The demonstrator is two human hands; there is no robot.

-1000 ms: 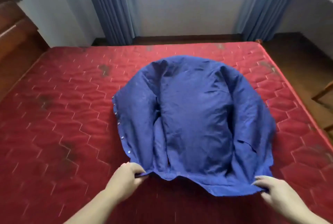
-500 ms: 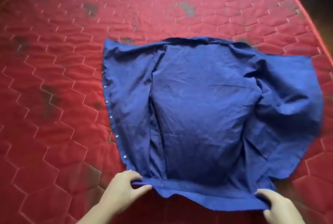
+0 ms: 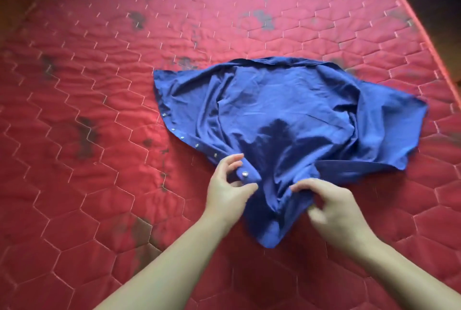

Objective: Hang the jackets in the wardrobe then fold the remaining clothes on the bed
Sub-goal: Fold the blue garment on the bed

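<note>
Currently left hand (image 3: pixel 230 185) is pinching the shirt (image 3: pixel 287 115) hem by a snap; right hand (image 3: pixel 329 207) is gripping bunched hem beside it. Shirt is lying on the bed (image 3: pixel 99 85) just beyond both. Risk: uneven pulling is skewing the fold.

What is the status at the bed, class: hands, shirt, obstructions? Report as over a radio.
Left hand pinching the buttoned edge; right hand gripping bunched hem. Blue shirt crumpled on red mattress, unfolded. Nothing in the way.
</note>
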